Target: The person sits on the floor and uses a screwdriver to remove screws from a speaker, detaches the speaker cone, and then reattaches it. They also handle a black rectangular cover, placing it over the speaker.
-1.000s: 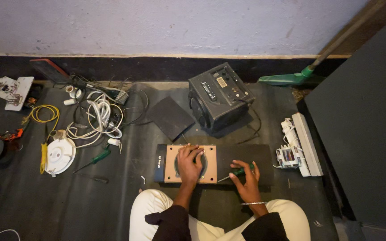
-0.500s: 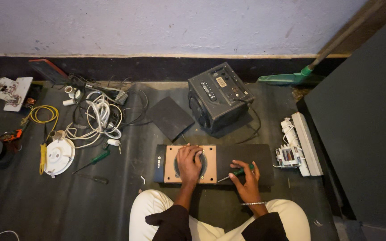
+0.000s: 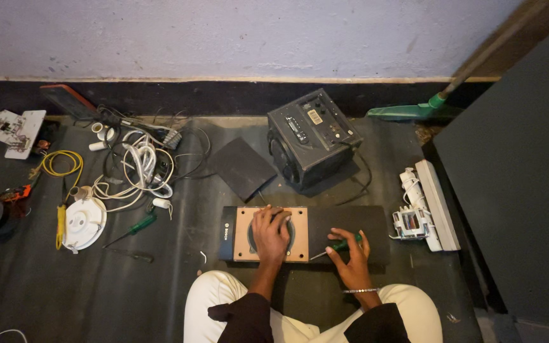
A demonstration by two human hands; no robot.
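A long black speaker box (image 3: pixel 363 223) lies flat on the floor in front of my knees, with a bare wooden panel (image 3: pixel 241 234) around its round speaker opening. My left hand (image 3: pixel 271 232) rests palm down over that opening, fingers spread on the speaker. My right hand (image 3: pixel 351 251) is closed around a green-handled screwdriver (image 3: pixel 335 246), whose shaft points left toward the wooden panel. The right hand sits on the black part of the box.
A black amplifier box (image 3: pixel 312 136) stands behind the speaker, beside a flat dark panel (image 3: pixel 244 166). Tangled white and black cables (image 3: pixel 136 162), a white round fitting (image 3: pixel 84 222) and a second green screwdriver (image 3: pixel 133 227) lie at left. A white power strip (image 3: pixel 428 203) lies at right.
Both hands stay on the speaker box in nearly the same pose. Nothing else has visibly moved.
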